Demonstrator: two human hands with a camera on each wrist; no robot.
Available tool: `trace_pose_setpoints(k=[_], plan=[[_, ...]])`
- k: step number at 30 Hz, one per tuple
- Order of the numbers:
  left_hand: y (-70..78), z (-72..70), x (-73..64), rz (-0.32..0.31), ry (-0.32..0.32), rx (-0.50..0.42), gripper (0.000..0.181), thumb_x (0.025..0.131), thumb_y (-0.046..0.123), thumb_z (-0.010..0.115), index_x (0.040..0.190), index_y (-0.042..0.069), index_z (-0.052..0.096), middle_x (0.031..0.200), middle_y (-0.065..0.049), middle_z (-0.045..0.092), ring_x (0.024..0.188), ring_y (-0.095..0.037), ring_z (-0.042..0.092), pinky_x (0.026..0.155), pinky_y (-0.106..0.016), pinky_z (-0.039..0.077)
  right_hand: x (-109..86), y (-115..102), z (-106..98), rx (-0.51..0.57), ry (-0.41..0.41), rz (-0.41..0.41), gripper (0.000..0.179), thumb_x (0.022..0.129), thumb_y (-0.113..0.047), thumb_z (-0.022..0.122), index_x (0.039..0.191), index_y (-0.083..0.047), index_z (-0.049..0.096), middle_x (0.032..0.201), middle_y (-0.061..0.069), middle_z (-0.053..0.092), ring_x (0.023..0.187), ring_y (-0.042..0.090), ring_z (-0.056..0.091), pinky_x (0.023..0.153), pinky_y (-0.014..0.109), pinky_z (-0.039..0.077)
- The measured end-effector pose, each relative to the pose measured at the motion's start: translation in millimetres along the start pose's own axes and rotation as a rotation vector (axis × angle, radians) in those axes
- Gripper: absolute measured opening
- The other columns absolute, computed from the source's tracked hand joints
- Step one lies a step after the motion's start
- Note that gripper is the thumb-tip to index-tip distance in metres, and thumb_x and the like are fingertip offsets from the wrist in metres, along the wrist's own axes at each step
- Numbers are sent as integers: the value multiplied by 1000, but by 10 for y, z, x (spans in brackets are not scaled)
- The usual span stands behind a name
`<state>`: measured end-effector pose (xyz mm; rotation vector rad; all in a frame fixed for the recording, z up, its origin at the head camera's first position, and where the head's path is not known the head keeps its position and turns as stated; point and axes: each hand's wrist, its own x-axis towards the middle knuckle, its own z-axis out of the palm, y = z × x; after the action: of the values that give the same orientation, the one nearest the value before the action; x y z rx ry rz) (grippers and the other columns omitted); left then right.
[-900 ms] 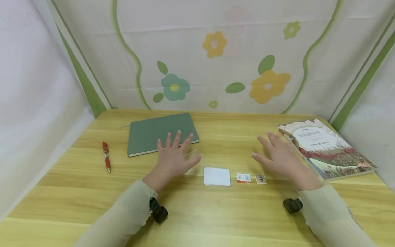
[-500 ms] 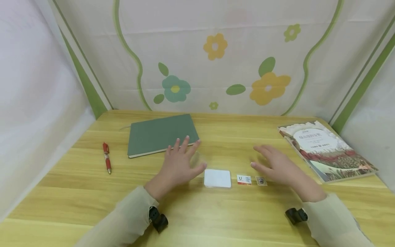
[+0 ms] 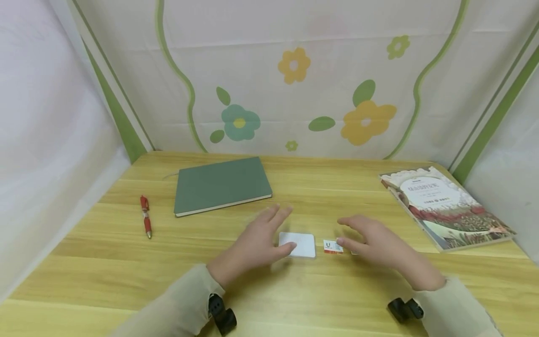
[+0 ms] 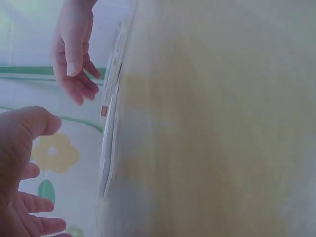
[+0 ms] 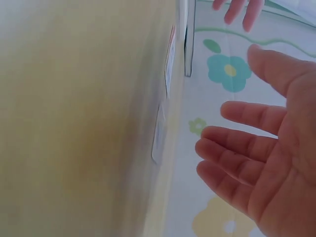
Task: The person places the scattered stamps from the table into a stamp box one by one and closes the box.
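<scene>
My left hand (image 3: 258, 243) hovers at the left of a small stack of white cards (image 3: 306, 245), its thumb overlapping the stack in the head view. In the left wrist view, that hand's fingers (image 4: 37, 202) are spread and apart from the table. My right hand (image 3: 379, 243) is held over the right end of the row, thumb tip beside a small printed card (image 3: 331, 246) with a red lower edge. It mostly covers a tiny square piece. The right wrist view has its relaxed fingers (image 5: 237, 148) holding nothing, with a gap above the tabletop.
A green hardcover notebook (image 3: 223, 186) lies at the back left. Left of it is a red pen (image 3: 145, 216). A paperback with a flowery cover (image 3: 446, 206) lies at the right. Floral cloth (image 3: 261, 84) hangs behind the wooden table (image 3: 105, 276).
My left hand has moved right and nearer, from beside the notebook to the white cards. The right hand has come nearer and slightly left, now covering the tiny square piece.
</scene>
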<state>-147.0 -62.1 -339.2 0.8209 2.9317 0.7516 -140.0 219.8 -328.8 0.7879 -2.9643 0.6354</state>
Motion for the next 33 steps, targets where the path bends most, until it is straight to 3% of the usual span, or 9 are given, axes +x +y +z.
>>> trace_pose_setpoints(k=[5, 9, 13, 23, 33], plan=[[59, 42, -15, -10, -27, -45, 80, 81, 44, 66, 147, 20, 27, 142, -15, 38, 127, -33, 39, 96, -50, 39, -7, -23, 37, 15, -39, -11, 47, 88, -37, 61, 120, -3, 59, 116, 12, 62, 106, 31, 58, 87, 48, 46], [72, 84, -24, -31, -30, -109, 80, 77, 38, 72, 143, 15, 34, 129, -13, 46, 106, -24, 51, 82, -37, 48, -12, -28, 73, 29, -63, -7, 42, 87, -32, 64, 118, -4, 60, 109, 6, 63, 96, 21, 59, 82, 41, 48], [68, 130, -28, -74, -45, -172, 77, 75, 32, 75, 140, 10, 40, 119, -12, 48, 91, -17, 50, 72, -27, 48, -6, -35, 119, -10, -65, -47, 38, 85, -29, 66, 114, -5, 62, 100, 0, 62, 80, 8, 51, 71, 30, 46], [50, 201, -33, -107, -33, -214, 72, 73, 23, 78, 133, 1, 45, 118, -14, 47, 93, -20, 52, 79, -32, 48, 20, -56, 202, -59, -42, -65, 24, 85, -19, 66, 106, -7, 65, 97, -2, 60, 84, 9, 55, 72, 31, 48], [4, 245, -15, -103, -19, -167, 63, 74, 23, 77, 126, -1, 51, 114, -14, 49, 90, -18, 51, 77, -29, 47, 53, -47, 260, -127, 17, -71, 14, 82, -11, 69, 96, -10, 66, 90, -3, 59, 80, 10, 55, 71, 35, 45]])
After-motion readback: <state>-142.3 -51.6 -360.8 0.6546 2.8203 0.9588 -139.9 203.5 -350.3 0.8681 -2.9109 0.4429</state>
